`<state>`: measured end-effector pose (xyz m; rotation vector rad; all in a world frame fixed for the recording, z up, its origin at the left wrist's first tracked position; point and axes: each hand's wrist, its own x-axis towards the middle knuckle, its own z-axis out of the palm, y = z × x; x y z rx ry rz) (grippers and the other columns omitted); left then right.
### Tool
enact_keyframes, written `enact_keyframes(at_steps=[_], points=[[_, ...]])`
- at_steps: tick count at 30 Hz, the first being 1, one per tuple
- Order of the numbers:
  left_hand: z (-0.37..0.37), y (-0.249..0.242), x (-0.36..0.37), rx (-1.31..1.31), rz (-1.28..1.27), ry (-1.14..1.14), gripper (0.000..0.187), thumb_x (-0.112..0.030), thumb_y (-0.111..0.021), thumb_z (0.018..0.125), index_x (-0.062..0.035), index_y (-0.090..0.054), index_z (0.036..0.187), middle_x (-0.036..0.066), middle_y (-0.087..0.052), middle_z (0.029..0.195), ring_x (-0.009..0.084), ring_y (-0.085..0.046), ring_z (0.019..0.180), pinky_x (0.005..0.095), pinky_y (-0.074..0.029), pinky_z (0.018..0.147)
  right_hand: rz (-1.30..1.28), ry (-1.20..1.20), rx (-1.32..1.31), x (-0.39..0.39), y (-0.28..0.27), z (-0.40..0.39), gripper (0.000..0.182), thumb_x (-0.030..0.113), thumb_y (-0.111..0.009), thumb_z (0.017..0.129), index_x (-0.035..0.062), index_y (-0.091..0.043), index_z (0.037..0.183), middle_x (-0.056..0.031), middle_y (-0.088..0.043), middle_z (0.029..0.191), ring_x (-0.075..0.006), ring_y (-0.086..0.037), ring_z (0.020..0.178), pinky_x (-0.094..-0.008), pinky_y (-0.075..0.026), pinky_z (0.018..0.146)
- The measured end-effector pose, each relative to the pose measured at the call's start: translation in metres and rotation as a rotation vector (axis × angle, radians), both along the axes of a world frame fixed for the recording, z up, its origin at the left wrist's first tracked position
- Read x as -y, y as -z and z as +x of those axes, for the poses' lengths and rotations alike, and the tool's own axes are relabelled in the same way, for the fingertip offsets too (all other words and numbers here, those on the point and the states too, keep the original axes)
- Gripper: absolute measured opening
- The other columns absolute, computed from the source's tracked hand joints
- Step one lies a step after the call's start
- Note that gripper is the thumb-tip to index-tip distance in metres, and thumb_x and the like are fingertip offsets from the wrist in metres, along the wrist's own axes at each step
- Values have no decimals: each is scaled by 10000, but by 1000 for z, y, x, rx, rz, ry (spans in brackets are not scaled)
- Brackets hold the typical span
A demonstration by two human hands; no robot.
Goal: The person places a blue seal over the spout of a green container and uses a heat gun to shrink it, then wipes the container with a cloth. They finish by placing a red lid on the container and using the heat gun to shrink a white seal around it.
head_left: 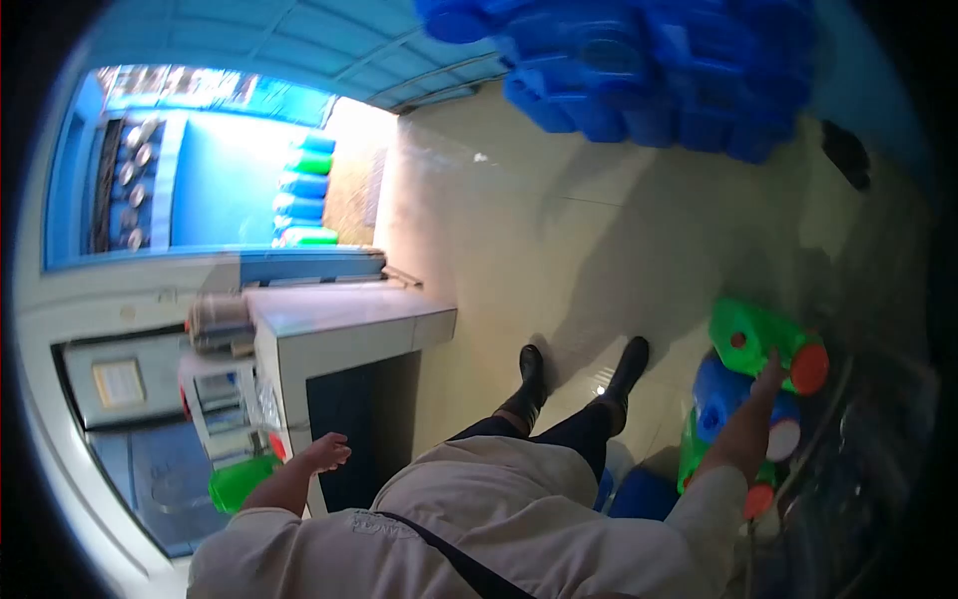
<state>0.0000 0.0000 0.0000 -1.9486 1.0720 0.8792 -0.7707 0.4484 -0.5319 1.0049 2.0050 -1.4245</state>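
My right hand [769, 373] reaches down on the right and is closed at the neck end of a green jug [746, 329] with red caps, seemingly round its handle. Just below that jug are a blue jug [720, 394] with a white cap and another green jug [689, 449] with a red cap, partly behind my arm. My left hand [327, 452] hangs in front of the counter, its fingers loosely bent and apart, with nothing visible in them. Behind my left forearm shows a green container [239, 483].
Large blue containers [639, 80] are stacked against the wall at the top. A tiled counter [349, 319] stands at the left, beside a window. Blue and green jugs [307, 190] line up outside the doorway. My black boots [627, 369] stand on the shiny tiled floor [499, 220].
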Motion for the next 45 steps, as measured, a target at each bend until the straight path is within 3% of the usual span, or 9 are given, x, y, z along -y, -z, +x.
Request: enact_keyframes(at_steps=[6, 11, 18, 22, 24, 26, 31, 38, 45], points=[[3, 1, -46, -15, -130, -106, 602, -321, -706, 972, -35, -472, 1447, 118, -680, 1161, 212, -666, 1019, 353, -557, 867, -48, 8, 97, 103, -12, 48, 720, 404, -710, 938, -24, -482, 1471, -134, -584, 1388, -280, -609, 1195, -441, -534, 987], [-5, 49, -80, -219, -144, 293, 580, -358, -707, 939, -27, -546, 1386, 185, -685, 1249, 325, -662, 1167, 416, -530, 976, -465, -148, 141, 170, 8, 139, 560, 298, -733, 930, -3, -554, 1368, -116, -610, 1339, -269, -632, 1139, -433, -553, 926], [-116, 50, -79, -579, -295, 293, 462, -315, -666, 979, -44, -578, 1343, 155, -682, 1257, 307, -682, 1134, 417, -536, 971, -648, -677, 209, 317, -197, 318, 513, 120, -746, 854, 7, -551, 1315, -101, -638, 1180, -251, -629, 1076, -415, -524, 923], [-93, 23, -56, -785, -492, 406, 415, -271, -684, 962, -57, -600, 1307, 160, -689, 1208, 317, -684, 1098, 428, -541, 948, -667, -1089, 2, 370, -273, 359, 361, 96, -708, 855, 15, -581, 1184, -90, -639, 1078, -213, -629, 971, -371, -510, 843], [-53, 14, -35, -852, -649, 453, 417, -234, -701, 945, -58, -596, 1308, 167, -683, 1189, 327, -676, 1096, 437, -537, 942, -491, -1689, -440, 396, -297, 369, 294, 154, -697, 901, 23, -593, 1143, -75, -638, 1016, -210, -641, 915, -380, -519, 807], [-15, -15, -12, -924, -760, 485, 415, -225, -701, 946, -69, -591, 1314, 171, -675, 1197, 335, -669, 1091, 445, -535, 934, -431, -1811, -389, 425, -350, 396, 305, 240, -690, 936, 18, -606, 1126, -133, -673, 961, -277, -669, 829, -417, -526, 753], [87, -45, 22, -983, -885, 556, 391, -214, -686, 955, -102, -587, 1317, 162, -665, 1213, 337, -657, 1098, 450, -531, 939, -73, -2266, -1164, 477, -490, 481, 475, 379, -698, 913, 6, -634, 1199, -270, -707, 933, -473, -679, 886, -545, -530, 784], [166, 1, 25, -1137, -907, 559, 454, -221, -717, 906, -120, -564, 1321, 150, -585, 1357, 334, -593, 1216, 474, -506, 973, -3, -2478, -1285, 508, -510, 574, 442, 416, -694, 900, 60, -668, 1161, -240, -710, 878, -460, -678, 824, -554, -527, 729], [174, 4, 86, -758, -1041, 1296, 838, -242, -895, 618, -251, -524, 1370, 147, -390, 1535, 402, -323, 1466, 623, -359, 1108, -12, -2935, -1311, 563, -539, 663, 430, 424, -678, 905, 98, -665, 1184, -203, -722, 875, -409, -695, 834, -529, -524, 733]])
